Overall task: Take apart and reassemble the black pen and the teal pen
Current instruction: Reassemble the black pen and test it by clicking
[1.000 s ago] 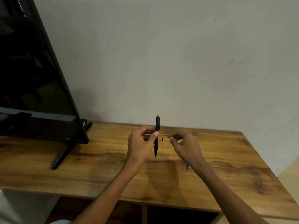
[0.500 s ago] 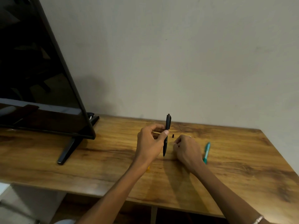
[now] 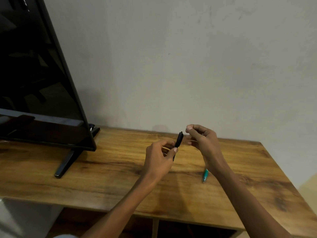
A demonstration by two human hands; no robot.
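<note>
My left hand (image 3: 159, 158) grips the black pen (image 3: 178, 140) near its middle and holds it nearly upright above the wooden table (image 3: 111, 169), its top end pointing up. My right hand (image 3: 203, 140) is raised just right of the pen's top, with thumb and fingertips pinched together. Whether anything small sits in that pinch is hidden. The teal pen (image 3: 205, 175) lies on the table, mostly covered by my right forearm, with only its lower end showing.
A large black screen (image 3: 34, 83) stands at the left on a thin black foot (image 3: 66, 163) that reaches toward the table's middle. A plain wall closes the back. The table's front edge runs under my forearms.
My right hand has lifted off the table and now pinches beside the pen's top. The small black piece that lay on the table is no longer visible. The left hand keeps holding the black pen.
</note>
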